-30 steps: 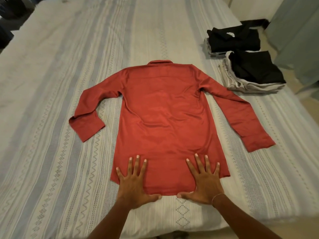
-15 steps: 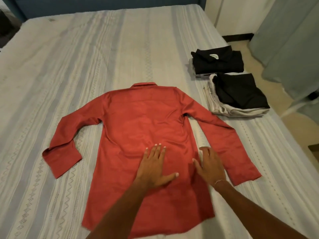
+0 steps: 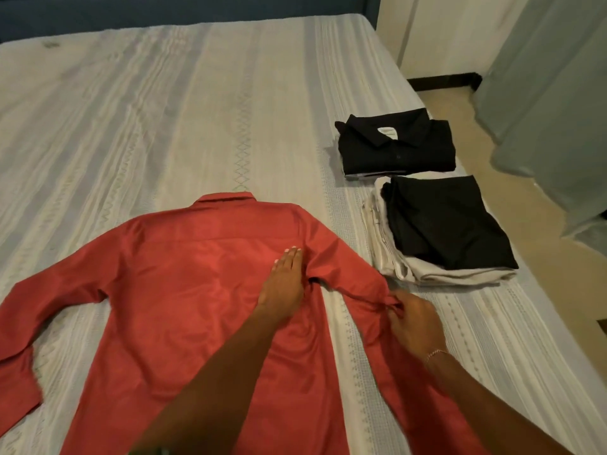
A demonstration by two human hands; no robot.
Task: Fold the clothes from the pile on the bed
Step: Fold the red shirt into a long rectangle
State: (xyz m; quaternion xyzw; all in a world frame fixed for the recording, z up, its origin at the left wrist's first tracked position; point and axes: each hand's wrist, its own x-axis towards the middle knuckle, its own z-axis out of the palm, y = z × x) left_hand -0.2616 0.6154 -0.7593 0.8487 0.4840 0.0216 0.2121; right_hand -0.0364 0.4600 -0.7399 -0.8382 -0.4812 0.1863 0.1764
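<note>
A red long-sleeved shirt (image 3: 184,290) lies back side up on the striped bed (image 3: 164,110), collar away from me and both sleeves spread out. My left hand (image 3: 284,284) presses flat on the shirt's back near the right armpit, fingers straight. My right hand (image 3: 415,320) pinches the right sleeve about midway along, and the cloth bunches at my fingertips. The lower part of that sleeve is hidden under my right forearm.
Two stacks of folded clothes sit near the bed's right edge: a black collared shirt (image 3: 397,142) further away, and a black garment on pale folded ones (image 3: 446,224) nearer. Beyond the edge are the floor (image 3: 542,274), a grey-green curtain (image 3: 555,93) and a pale wall.
My left hand slid up the shirt's back toward the right armpit. My right hand moved from flat beside the shirt's side onto the right sleeve and took hold of it.
</note>
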